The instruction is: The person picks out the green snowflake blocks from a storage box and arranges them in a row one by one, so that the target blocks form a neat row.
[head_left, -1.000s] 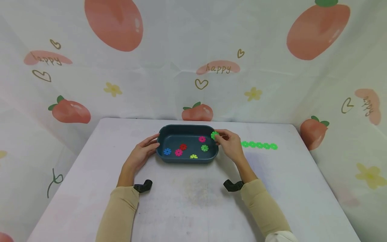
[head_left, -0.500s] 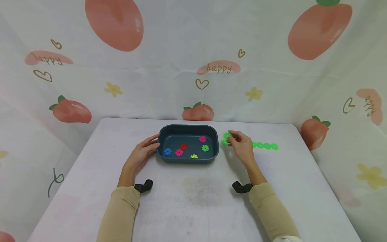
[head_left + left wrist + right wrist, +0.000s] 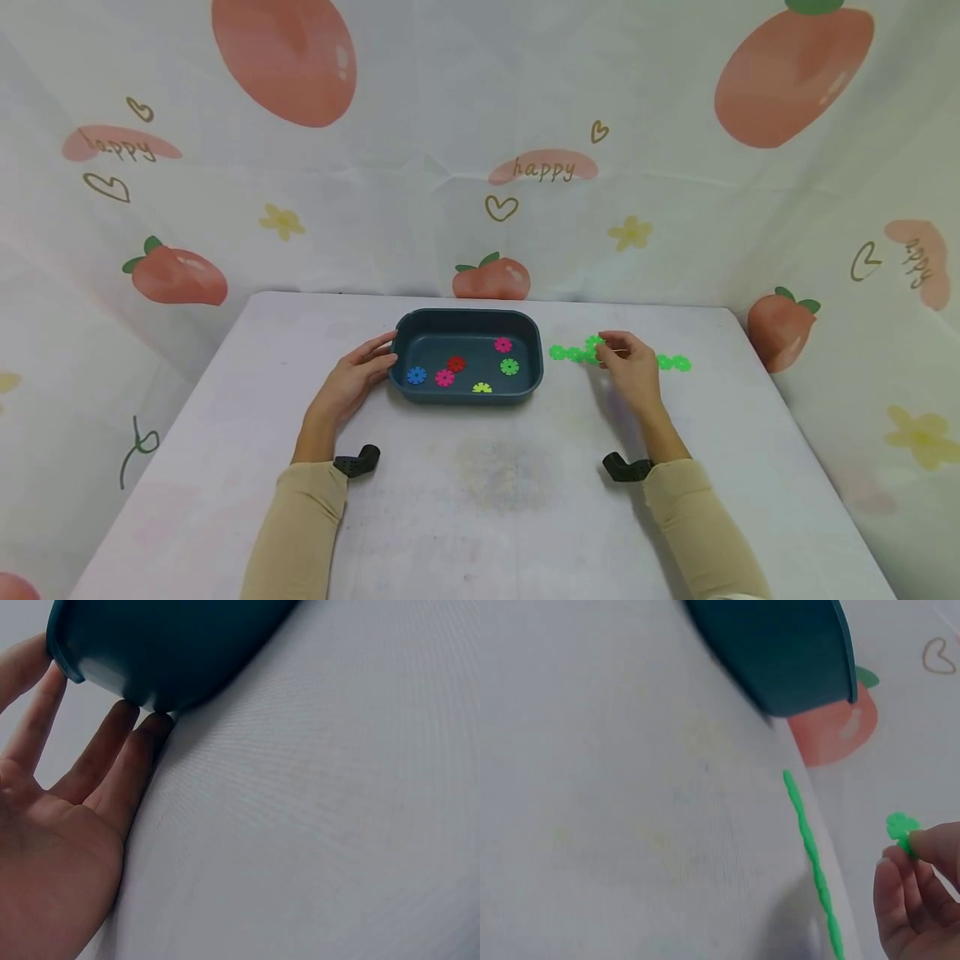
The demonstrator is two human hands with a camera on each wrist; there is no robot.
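Observation:
My right hand pinches a bright green notched plastic disc between thumb and finger. It hovers over a line of green discs lying flat on the table, and hides part of that line in the head view. The fingers of my left hand are stretched out against the left end of a dark teal tray, with fingertips on its wall and at its rim. Inside the tray lie a blue disc, a red disc, a green disc, a cut-off-looking yellow disc and two pink ones.
The white table carries the tray at its back middle and the green line to the right of it. Behind stands a patterned cloth backdrop. Each wrist wears a black camera mount, such as the right mount.
My right hand has moved right from the tray's right rim, carrying the green disc over the line of green discs. The left hand and the tray have stayed put.

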